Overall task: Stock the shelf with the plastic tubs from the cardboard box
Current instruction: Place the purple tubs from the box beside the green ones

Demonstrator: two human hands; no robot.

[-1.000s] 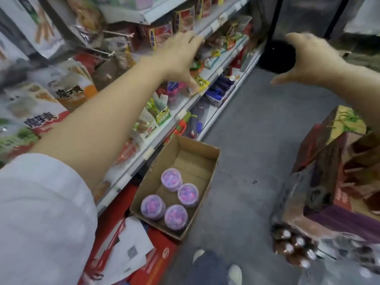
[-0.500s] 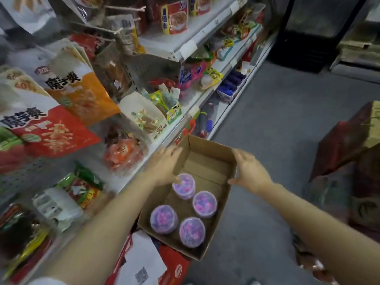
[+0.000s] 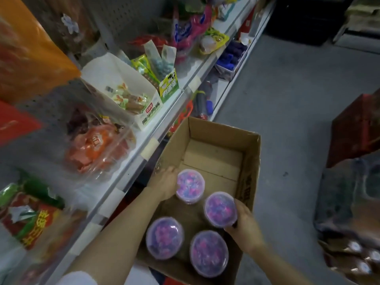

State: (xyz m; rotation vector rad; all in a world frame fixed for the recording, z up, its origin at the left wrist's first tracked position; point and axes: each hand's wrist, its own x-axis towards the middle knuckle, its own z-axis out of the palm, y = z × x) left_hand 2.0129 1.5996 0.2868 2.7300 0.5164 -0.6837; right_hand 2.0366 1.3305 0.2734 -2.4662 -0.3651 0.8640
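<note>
An open cardboard box point(image 3: 249, 161) sits on the floor beside the shelf point(image 3: 168, 128). Several clear plastic tubs with purple and pink contents stand inside it. My left hand point(image 3: 164, 183) is curled round the left side of the far tub point(image 3: 190, 186). My right hand point(image 3: 243, 223) grips the right side of the tub next to it point(image 3: 220, 208). Two more tubs stand nearer me, one on the left point(image 3: 164, 237) and one on the right point(image 3: 208, 253). The far half of the box is bare cardboard.
The shelf on the left carries snack bags point(image 3: 96, 149), an open white display carton point(image 3: 131, 93) and candy packs. Dark and red boxes point(image 3: 353, 161) are stacked at the right. Grey floor point(image 3: 287, 99) runs between them.
Both hands have dropped from shelf height into the box. The left hand now wraps the far tub and the right hand has closed on the tub beside it. The view tilted down.
</note>
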